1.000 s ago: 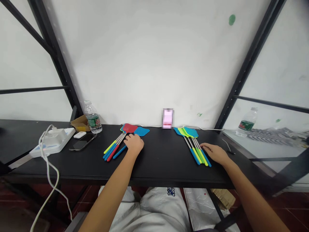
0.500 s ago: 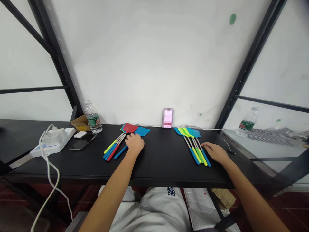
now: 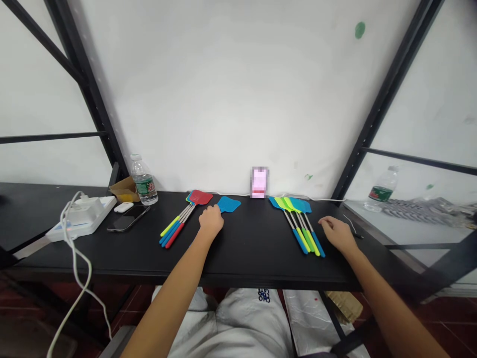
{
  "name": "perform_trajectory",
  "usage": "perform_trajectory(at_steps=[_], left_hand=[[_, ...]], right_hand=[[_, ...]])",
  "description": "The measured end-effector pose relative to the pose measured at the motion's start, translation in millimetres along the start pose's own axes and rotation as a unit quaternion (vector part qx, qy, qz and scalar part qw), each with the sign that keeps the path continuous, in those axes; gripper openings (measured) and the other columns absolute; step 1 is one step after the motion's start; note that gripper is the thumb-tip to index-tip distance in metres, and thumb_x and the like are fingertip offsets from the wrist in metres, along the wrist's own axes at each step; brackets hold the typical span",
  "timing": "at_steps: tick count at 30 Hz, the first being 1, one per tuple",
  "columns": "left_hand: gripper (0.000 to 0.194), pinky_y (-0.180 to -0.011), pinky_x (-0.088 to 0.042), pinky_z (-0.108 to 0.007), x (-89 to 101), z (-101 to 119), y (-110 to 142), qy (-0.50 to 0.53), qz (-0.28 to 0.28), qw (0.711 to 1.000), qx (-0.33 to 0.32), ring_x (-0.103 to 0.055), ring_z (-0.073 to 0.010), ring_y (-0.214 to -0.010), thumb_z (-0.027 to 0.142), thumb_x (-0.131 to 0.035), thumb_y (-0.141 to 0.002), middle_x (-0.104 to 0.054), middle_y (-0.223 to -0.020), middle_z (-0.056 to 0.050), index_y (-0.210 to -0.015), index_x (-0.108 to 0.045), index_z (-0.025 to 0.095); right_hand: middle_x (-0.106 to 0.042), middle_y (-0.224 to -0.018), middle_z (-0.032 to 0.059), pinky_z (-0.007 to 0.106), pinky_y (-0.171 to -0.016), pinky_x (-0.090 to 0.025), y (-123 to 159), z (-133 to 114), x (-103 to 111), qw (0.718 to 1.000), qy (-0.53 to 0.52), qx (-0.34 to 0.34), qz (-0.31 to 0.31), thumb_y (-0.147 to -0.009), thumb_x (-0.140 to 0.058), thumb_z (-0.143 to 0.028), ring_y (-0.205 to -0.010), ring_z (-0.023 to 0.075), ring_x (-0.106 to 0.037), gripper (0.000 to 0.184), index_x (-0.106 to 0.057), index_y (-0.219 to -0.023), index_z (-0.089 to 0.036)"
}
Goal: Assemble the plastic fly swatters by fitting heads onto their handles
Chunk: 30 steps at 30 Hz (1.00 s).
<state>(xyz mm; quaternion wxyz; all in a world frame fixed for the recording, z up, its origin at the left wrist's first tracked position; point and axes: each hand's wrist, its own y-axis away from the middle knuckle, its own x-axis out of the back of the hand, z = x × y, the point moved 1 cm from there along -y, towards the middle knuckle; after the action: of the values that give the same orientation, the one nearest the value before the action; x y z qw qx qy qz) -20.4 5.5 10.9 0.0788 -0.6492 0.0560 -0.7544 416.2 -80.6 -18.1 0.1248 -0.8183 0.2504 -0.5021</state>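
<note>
A blue fly swatter (image 3: pixel 228 204) has its head showing past the fingers of my left hand (image 3: pixel 211 220), which is closed around its shaft. My hand and forearm hide most of its handle. Left of that hand lies a fanned bundle of swatters, a red fly swatter (image 3: pixel 201 197) on top and blue and yellow handles beside it. My right hand (image 3: pixel 337 233) rests on the tabletop with loosely bent fingers and nothing visible in them. Just left of it, apart from the fingers, lies a second fan of swatters with blue, yellow and green handles (image 3: pixel 306 238).
On the black table (image 3: pixel 246 248), a water bottle (image 3: pixel 144 184), a small cardboard box (image 3: pixel 125 190), a dark phone (image 3: pixel 128 219), a white case (image 3: pixel 123 207) and a corded power strip (image 3: pixel 84 219) stand at left. A pink-screened device (image 3: pixel 260 182) leans against the wall.
My left hand has drawn the blue swatter rightward, away from the left bundle. My right hand has shifted slightly right, off the right-hand swatters.
</note>
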Motion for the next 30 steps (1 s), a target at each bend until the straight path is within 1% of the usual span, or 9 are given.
perform_trajectory(at_steps=[3, 6, 8, 10, 14, 18, 20, 23, 30], left_hand=[[0.028, -0.085, -0.048, -0.04, -1.6, -0.1, -1.6, 0.004, -0.017, 1.0, 0.001, -0.062, -0.0303, -0.109, 0.028, -0.045, -0.092, -0.062, -0.114, -0.018, -0.113, -0.057, 0.014], [0.031, -0.085, -0.048, -0.04, -3.5, -0.3, -2.2, 0.003, -0.015, 1.0, -0.006, -0.063, -0.031, -0.109, 0.034, -0.046, -0.092, -0.064, -0.112, -0.018, -0.113, -0.058, 0.015], [0.032, -0.084, -0.049, -0.04, -4.2, -0.2, -1.9, 0.002, -0.009, 1.0, -0.012, -0.063, -0.0313, -0.107, 0.037, -0.047, -0.092, -0.065, -0.111, -0.018, -0.112, -0.058, 0.015], [0.032, -0.083, -0.049, -0.04, -4.2, 0.2, -1.0, 0.0, -0.006, 1.0, -0.016, -0.064, -0.0318, -0.106, 0.038, -0.047, -0.092, -0.065, -0.11, -0.018, -0.111, -0.058, 0.015], [0.032, -0.083, -0.049, -0.04, -1.7, 1.7, 1.1, -0.002, -0.005, 1.0, -0.022, -0.064, -0.0317, -0.106, 0.038, -0.047, -0.092, -0.066, -0.109, -0.018, -0.11, -0.058, 0.015], [0.033, -0.084, -0.049, -0.04, 0.7, 2.4, 1.6, -0.004, -0.013, 0.999, -0.043, -0.065, -0.0309, -0.105, 0.039, -0.047, -0.092, -0.066, -0.11, -0.017, -0.112, -0.057, 0.016], [0.033, -0.084, -0.05, -0.041, 0.8, 2.1, 1.1, 0.0, -0.02, 0.998, -0.052, -0.065, -0.0315, -0.105, 0.039, -0.045, -0.092, -0.066, -0.11, -0.017, -0.112, -0.057, 0.015], [0.03, -0.084, -0.05, -0.041, -0.6, 2.0, 0.5, 0.01, -0.017, 0.998, -0.057, -0.065, -0.0311, -0.105, 0.034, -0.043, -0.093, -0.066, -0.11, -0.016, -0.111, -0.058, 0.016], [0.03, -0.088, -0.049, -0.039, -4.1, 6.7, 1.1, 0.016, -0.007, 0.998, -0.065, -0.062, -0.0281, -0.11, 0.03, -0.041, -0.094, -0.062, -0.118, -0.016, -0.114, -0.06, 0.017]], right_hand=[[-0.065, -0.065, 0.0053, 0.03, -0.065, -0.042, 7.8, -15.8, 9.1, 0.993, -0.025, -0.017, 0.112, -0.085, -0.044, -0.035, -0.062, 0.0207, -0.059, 0.03, -0.069, -0.087, -0.019], [-0.063, -0.064, 0.0071, 0.03, -0.066, -0.042, 23.6, -47.8, 13.4, 0.975, -0.036, -0.01, 0.22, -0.089, -0.041, -0.034, -0.06, 0.0203, -0.058, 0.034, -0.069, -0.093, -0.016], [-0.063, -0.066, 0.0088, 0.03, -0.066, -0.043, 38.1, -79.6, 9.6, 0.972, -0.049, 0.015, 0.231, -0.091, -0.039, -0.036, -0.061, 0.0201, -0.058, 0.036, -0.068, -0.094, -0.015], [-0.064, -0.066, 0.0086, 0.029, -0.065, -0.042, 53.3, -119.4, -1.2, 0.977, -0.073, 0.09, 0.18, -0.092, -0.039, -0.037, -0.058, 0.0188, -0.058, 0.036, -0.069, -0.091, -0.016], [-0.066, -0.07, 0.0051, 0.027, -0.066, -0.038, 72.3, -206.6, -43.2, 0.96, -0.083, 0.265, -0.041, -0.091, -0.043, -0.032, -0.065, 0.0174, -0.059, 0.027, -0.068, -0.089, -0.021], [-0.067, -0.075, 0.0036, 0.026, -0.063, -0.035, 59.4, -267.0, -96.0, 0.953, -0.041, 0.248, -0.169, -0.091, -0.047, -0.029, -0.069, 0.0172, -0.06, 0.023, -0.066, -0.08, -0.022], [-0.069, -0.08, 0.0052, 0.026, -0.063, -0.035, 45.3, -280.7, -118.0, 0.956, -0.012, 0.215, -0.201, -0.089, -0.05, -0.028, -0.072, 0.0185, -0.061, 0.021, -0.065, -0.078, -0.021], [-0.069, -0.085, 0.0081, 0.027, -0.065, -0.036, 24.0, -283.6, -138.5, 0.963, 0.018, 0.202, -0.175, -0.091, -0.046, -0.029, -0.075, 0.0209, -0.062, 0.023, -0.066, -0.084, -0.02], [-0.068, -0.081, 0.0057, 0.026, -0.062, -0.037, -11.2, -251.9, -143.1, 0.984, -0.07, 0.06, -0.151, -0.09, -0.045, -0.028, -0.076, 0.0192, -0.061, 0.024, -0.065, -0.078, -0.02]])
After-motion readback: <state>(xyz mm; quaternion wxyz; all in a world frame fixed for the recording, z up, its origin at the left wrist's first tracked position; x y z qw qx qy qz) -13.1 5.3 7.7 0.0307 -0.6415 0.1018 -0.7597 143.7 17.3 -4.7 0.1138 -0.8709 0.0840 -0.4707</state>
